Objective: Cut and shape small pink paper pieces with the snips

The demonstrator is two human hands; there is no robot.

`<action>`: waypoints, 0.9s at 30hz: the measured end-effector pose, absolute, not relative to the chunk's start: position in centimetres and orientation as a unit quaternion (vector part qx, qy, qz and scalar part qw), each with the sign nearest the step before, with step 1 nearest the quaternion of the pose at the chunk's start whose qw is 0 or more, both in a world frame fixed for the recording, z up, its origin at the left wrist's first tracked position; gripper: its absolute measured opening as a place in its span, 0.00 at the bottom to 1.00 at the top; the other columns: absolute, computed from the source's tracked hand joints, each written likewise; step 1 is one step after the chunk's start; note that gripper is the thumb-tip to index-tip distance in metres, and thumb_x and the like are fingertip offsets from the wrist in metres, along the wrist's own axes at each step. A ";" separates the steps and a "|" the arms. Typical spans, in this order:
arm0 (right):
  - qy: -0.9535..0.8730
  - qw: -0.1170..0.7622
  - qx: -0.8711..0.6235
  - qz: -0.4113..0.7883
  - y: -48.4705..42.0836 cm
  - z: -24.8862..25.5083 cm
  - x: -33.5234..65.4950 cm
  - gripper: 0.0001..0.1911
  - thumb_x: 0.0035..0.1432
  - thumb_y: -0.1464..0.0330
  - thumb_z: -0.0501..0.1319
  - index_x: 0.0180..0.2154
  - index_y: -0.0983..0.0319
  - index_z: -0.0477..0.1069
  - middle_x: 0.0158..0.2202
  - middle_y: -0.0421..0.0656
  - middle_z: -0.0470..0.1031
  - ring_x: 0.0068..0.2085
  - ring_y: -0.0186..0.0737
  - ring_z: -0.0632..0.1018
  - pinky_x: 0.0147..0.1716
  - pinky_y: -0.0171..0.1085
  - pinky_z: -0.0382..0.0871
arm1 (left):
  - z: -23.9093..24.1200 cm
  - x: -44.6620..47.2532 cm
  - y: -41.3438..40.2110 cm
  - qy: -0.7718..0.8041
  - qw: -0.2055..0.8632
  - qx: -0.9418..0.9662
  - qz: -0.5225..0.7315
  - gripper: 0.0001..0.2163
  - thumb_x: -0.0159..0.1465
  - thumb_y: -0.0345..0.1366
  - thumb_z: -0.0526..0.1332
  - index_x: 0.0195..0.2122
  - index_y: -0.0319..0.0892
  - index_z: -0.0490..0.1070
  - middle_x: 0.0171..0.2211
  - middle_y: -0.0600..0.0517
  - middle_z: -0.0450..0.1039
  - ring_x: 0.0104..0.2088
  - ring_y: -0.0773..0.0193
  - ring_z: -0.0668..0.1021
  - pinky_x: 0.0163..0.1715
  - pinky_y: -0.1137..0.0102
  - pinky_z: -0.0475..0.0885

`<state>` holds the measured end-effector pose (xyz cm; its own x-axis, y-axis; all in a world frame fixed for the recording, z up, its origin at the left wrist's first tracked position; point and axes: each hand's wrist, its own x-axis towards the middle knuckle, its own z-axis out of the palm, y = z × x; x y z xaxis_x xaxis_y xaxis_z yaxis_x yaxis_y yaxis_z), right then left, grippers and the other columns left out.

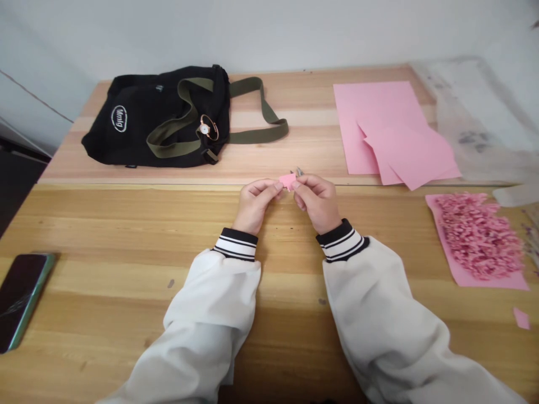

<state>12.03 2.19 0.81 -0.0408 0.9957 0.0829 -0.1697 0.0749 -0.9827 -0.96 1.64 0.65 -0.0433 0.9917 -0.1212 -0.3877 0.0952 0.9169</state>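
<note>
A small piece of pink paper (287, 180) is pinched between my two hands, above the seam of the wooden table. Thumb and fingers of my left hand (257, 203) close on its left side. My right hand (315, 201) grips its right side the same way. A small grey metal tip (299, 170) shows just behind the right fingers; what it belongs to is hidden. To the right, a dense heap of small curled pink paper pieces (480, 235) lies on a pink sheet (452, 269).
A black bag (138, 123) with olive straps and a wristwatch (205, 129) on it lies at the back left. Several pink sheets (379, 112) lie at the back right beside a clear plastic bag (475, 112). A phone (25, 297) rests at the left; a pink scrap (521, 318) at the right.
</note>
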 end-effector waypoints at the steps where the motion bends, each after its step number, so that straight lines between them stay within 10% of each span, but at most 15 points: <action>1: -0.487 0.547 -0.425 0.532 2.2 0.8 12.0 0.16 0.48 0.57 0.66 0.23 0.62 0.68 0.11 0.31 0.59 0.14 0.25 0.58 0.14 0.31 0.50 | 0.6 -1.0 1.7 0.436 0.599 0.348 0.575 0.09 0.45 0.38 0.72 0.21 0.39 0.76 0.18 0.55 0.71 0.22 0.73 0.69 0.28 0.73 0.64; 27: -0.495 0.535 -0.441 0.524 2.2 0.9 12.0 0.19 0.48 0.53 0.66 0.23 0.61 0.67 0.11 0.31 0.59 0.15 0.25 0.58 0.15 0.32 0.51 | 0.6 -0.9 1.6 0.439 0.597 0.357 0.569 0.11 0.44 0.40 0.73 0.22 0.39 0.76 0.19 0.55 0.71 0.22 0.73 0.69 0.29 0.73 0.65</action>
<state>11.98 2.19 0.91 -0.0383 0.9970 0.0672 -0.1246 0.0620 -0.9903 -0.93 1.61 0.63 -0.0325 0.9926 -0.1170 -0.3658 0.0972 0.9256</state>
